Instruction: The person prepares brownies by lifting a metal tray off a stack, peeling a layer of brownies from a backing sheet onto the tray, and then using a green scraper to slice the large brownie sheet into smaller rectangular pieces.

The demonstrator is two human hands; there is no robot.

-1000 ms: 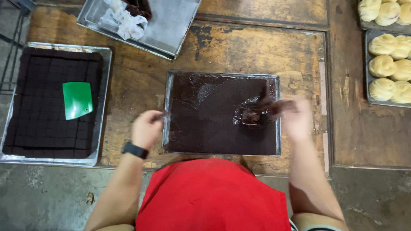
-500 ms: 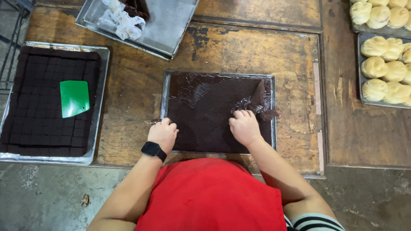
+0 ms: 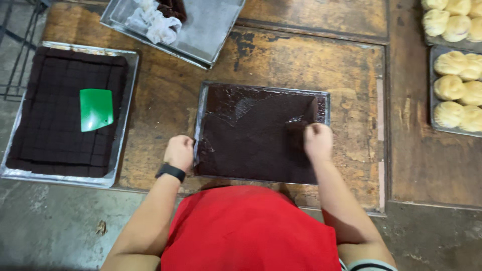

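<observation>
A metal tray [image 3: 261,88] lies in the middle of the wooden table, filled with a dark brown slab [image 3: 251,150] under a glossy sheet [image 3: 236,103]. My left hand [image 3: 179,152], with a black watch on its wrist, is closed on the tray's left rim. My right hand [image 3: 318,140] is a fist over the slab's right part, pinching the dark sheet where its edge lifts. The sheet looks shiny and wrinkled towards the far side and matte near me.
At the left stands a second tray [image 3: 126,95] with a dark slab cut into squares and a green scraper [image 3: 96,109] on it. A tilted tray [image 3: 211,30] with crumpled white plastic sits at the back. Trays of pale buns [image 3: 454,90] line the right edge.
My right hand swept left across the slab, then came back to the right side. My left hand shifted from the slab's near left corner out to the tray's left rim.
</observation>
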